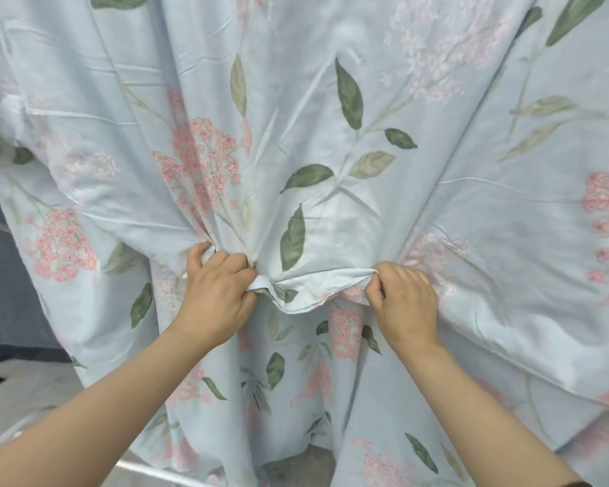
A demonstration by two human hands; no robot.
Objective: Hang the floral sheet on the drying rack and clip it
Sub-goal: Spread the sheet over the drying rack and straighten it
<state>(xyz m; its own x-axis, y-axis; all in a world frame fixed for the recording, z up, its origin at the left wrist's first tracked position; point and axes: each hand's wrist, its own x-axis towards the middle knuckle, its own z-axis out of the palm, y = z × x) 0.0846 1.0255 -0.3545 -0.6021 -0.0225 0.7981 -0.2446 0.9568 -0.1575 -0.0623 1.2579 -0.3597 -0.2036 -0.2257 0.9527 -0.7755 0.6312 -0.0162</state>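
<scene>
1. The floral sheet hangs across nearly the whole view. It is pale blue with pink blossoms and green leaves, and its creases fan upward from the centre.
2. The left grip, at about 7 o'clock from centre, is clamped on a bunched fold of the sheet, with the fingers curled round it.
3. The right grip, at about 5 o'clock, pinches the folded hem, which sags between the two grips.
4. A pale bar crosses the bottom edge at 7 o'clock.
</scene>
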